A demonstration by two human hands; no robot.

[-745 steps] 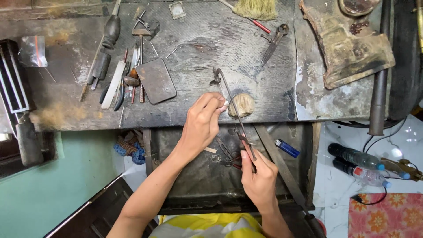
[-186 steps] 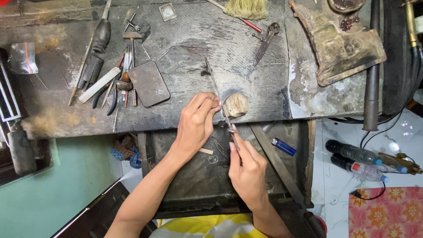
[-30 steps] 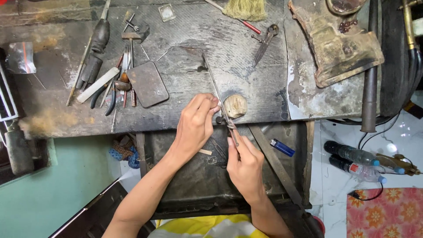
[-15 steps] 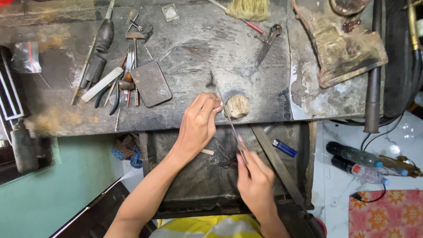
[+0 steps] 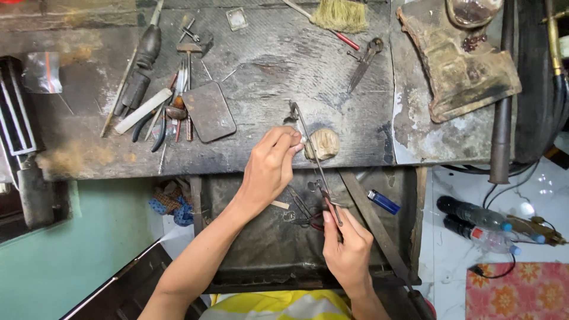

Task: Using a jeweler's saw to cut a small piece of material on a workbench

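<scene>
My left hand (image 5: 269,169) pinches a tiny pale piece against a small wooden bench peg (image 5: 323,144) at the front edge of the dark workbench (image 5: 267,71). My right hand (image 5: 349,252) grips the handle of a thin jeweller's saw (image 5: 313,159). The saw frame slants up and to the left, past the peg and right beside the fingertips of my left hand. The small piece is mostly hidden by my fingers.
Pliers, files and a dark metal plate (image 5: 208,111) lie at the left of the bench. A brush (image 5: 338,15), scissors (image 5: 363,62) and a worn block (image 5: 459,59) sit at the back right. A blue lighter (image 5: 384,202) and loose tools lie in the tray below. Bottles (image 5: 474,216) lie on the floor.
Over the last second my right hand drew the saw down and back toward me. My left hand stayed at the peg.
</scene>
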